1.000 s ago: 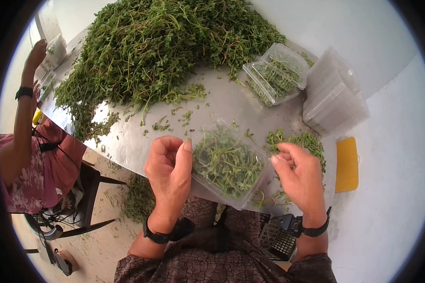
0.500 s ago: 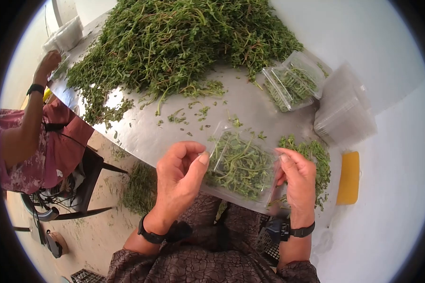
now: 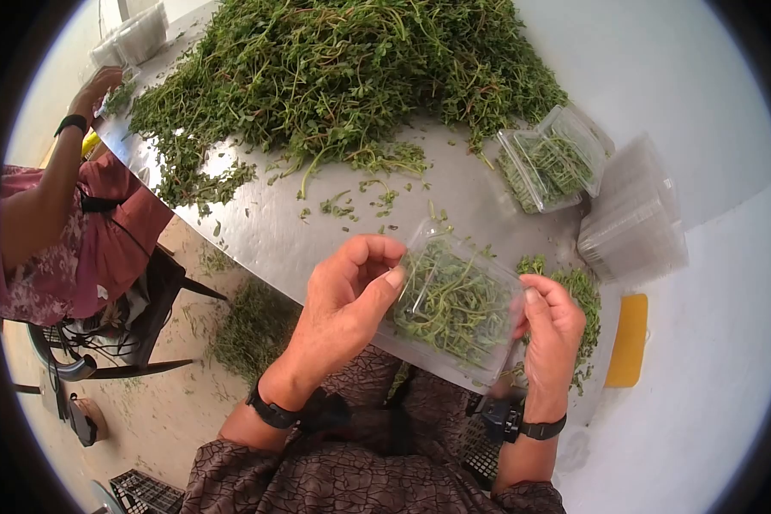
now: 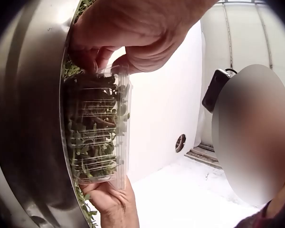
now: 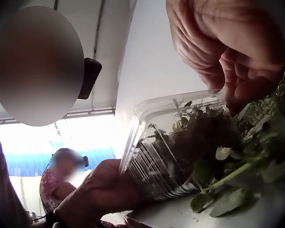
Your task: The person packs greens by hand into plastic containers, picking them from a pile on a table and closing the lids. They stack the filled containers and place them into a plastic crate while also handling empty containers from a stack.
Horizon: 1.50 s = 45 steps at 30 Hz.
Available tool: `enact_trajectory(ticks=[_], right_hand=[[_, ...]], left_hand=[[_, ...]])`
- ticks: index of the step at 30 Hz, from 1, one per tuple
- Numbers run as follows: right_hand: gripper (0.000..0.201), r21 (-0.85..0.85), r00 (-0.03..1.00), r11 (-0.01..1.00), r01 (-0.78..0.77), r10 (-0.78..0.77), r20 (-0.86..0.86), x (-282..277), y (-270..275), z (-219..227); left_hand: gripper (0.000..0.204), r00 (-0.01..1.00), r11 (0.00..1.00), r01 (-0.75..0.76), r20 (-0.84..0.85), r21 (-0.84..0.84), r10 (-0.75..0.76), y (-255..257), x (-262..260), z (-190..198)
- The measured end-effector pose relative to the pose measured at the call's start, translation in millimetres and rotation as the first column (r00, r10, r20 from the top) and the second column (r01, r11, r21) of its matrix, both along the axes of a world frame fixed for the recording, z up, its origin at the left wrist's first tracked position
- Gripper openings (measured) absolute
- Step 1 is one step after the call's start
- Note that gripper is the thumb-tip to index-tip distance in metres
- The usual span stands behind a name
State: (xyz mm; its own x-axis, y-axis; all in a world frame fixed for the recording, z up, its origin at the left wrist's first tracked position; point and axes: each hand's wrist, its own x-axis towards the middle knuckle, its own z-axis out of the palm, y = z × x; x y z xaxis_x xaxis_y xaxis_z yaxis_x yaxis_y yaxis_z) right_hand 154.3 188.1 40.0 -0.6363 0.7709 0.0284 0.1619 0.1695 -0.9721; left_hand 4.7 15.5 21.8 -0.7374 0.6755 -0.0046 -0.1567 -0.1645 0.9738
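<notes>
A second person (image 3: 43,231) at the table's far left is cut off by the head view's rim, one hand (image 3: 94,86) lost among herbs (image 3: 343,77). In the wrist views, blurred ovals cover faces. The clamshell (image 3: 454,304) hides the left hand's (image 3: 351,295) fingertips and the right hand's (image 3: 552,330) thumb. The stacked empty trays (image 3: 634,218) are too hazy to count.

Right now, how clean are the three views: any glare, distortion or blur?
Head view: fisheye bending, dark round vignette, glare on the steel table. Left wrist view: clamshell box sharp, a blurred oval at right. Right wrist view: backlit, bright sky, right hand soft and close.
</notes>
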Motion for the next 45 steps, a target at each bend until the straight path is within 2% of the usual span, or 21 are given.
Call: enact_trajectory(ticks=[3, 5, 6, 7, 8, 9, 12, 16, 19, 21, 22, 24, 33, 36, 39, 43, 45], right_hand=[[0.019, 0.046, 0.999, 0.999, -0.018, 0.02, -0.041, 1.3, 2.3, -1.4], [0.017, -0.016, 0.986, 1.0, -0.022, 0.019, -0.168, -0.6, 3.6, -1.7], [0.017, -0.016, 0.986, 1.0, -0.019, 0.016, -0.167, -1.4, 3.5, -1.0], [0.016, -0.097, 0.982, 0.995, -0.021, 0.002, -0.19, -2.4, 3.0, -0.2], [0.015, -0.177, 0.977, 0.984, -0.024, -0.014, -0.212, -2.5, 3.0, 0.5], [0.015, -0.175, 0.976, 0.984, -0.017, -0.021, -0.215, -2.3, 3.8, -0.5], [0.013, -0.225, 0.976, 0.974, -0.04, -0.011, -0.218, 0.0, 6.2, -5.0], [0.012, -0.178, 0.973, 0.982, -0.066, 0.023, -0.231, 2.4, 5.3, -4.3], [0.011, -0.139, 0.972, 0.988, -0.07, 0.036, -0.231, 4.3, 2.9, -2.3], [0.011, -0.119, 0.972, 0.991, -0.065, 0.036, -0.232, 4.3, 0.6, -0.2], [0.011, -0.108, 0.972, 0.993, -0.056, 0.029, -0.232, 4.1, -0.9, 1.5], [0.01, -0.102, 0.972, 0.994, -0.044, 0.019, -0.234, 4.1, -5.1, 4.3], [0.008, -0.006, 0.974, 1.0, -0.002, 0.001, -0.226, 10.1, -18.9, 11.0], [0.006, 0.034, 0.968, 0.999, 0.029, -0.02, -0.251, 13.0, -25.2, 10.9], [0.006, 0.04, 0.967, 0.999, 0.008, 0.002, -0.254, 19.1, -30.5, 9.5], [0.01, 0.043, 0.97, 0.999, -0.008, 0.019, -0.242, 29.8, -41.0, 10.5], [0.011, 0.045, 0.973, 0.999, -0.023, 0.033, -0.23, 36.3, -46.4, 9.5]], left_hand=[[0.022, 0.997, 0.998, 0.053, 0.046, 0.038, -0.055, 1.4, -0.9, 0.4], [0.021, 0.997, 0.998, 0.07, 0.034, 0.007, -0.07, 0.7, -1.7, 2.9], [0.02, 0.996, 0.996, 0.09, 0.023, -0.025, -0.089, 1.0, -1.8, 3.9], [0.02, 0.995, 0.995, 0.096, 0.022, -0.023, -0.095, 2.1, -1.9, 3.7], [0.018, 0.996, 0.997, 0.055, -0.061, -0.051, -0.059, 3.6, -1.7, 2.6], [0.019, 0.989, 0.997, 0.013, -0.146, -0.076, -0.024, 4.9, -2.2, 1.4], [0.021, 0.976, 0.999, -0.028, -0.218, -0.019, 0.023, 9.0, -2.8, -5.8], [0.022, 0.981, 0.998, -0.064, -0.183, -0.004, 0.062, 7.4, 3.4, -1.0], [0.012, 0.978, 0.996, -0.084, -0.188, 0.034, 0.089, 4.9, 7.4, -0.5], [0.013, 0.997, 0.996, -0.06, 0.046, 0.072, 0.057, 1.7, 10.9, 2.3], [0.013, 0.998, 0.996, -0.056, 0.043, 0.07, 0.053, 3.0, 10.9, 1.6], [0.026, 0.994, 0.984, -0.094, -0.034, 0.154, 0.1, 5.3, 11.1, -0.9], [0.037, 0.991, 0.994, -0.041, -0.119, 0.104, 0.054, 1.1, 11.4, 1.8], [0.033, 0.993, 0.993, -0.042, -0.106, 0.108, 0.053, -0.2, 15.2, 5.1], [0.03, 0.988, 0.998, -0.017, -0.151, 0.057, 0.025, -8.2, 17.6, 6.2], [0.026, 0.993, 0.998, -0.032, -0.114, 0.05, 0.038, -15.9, 25.3, 6.2], [0.023, 0.984, 0.997, -0.004, -0.176, 0.08, 0.019, -24.9, 26.2, 1.0]])
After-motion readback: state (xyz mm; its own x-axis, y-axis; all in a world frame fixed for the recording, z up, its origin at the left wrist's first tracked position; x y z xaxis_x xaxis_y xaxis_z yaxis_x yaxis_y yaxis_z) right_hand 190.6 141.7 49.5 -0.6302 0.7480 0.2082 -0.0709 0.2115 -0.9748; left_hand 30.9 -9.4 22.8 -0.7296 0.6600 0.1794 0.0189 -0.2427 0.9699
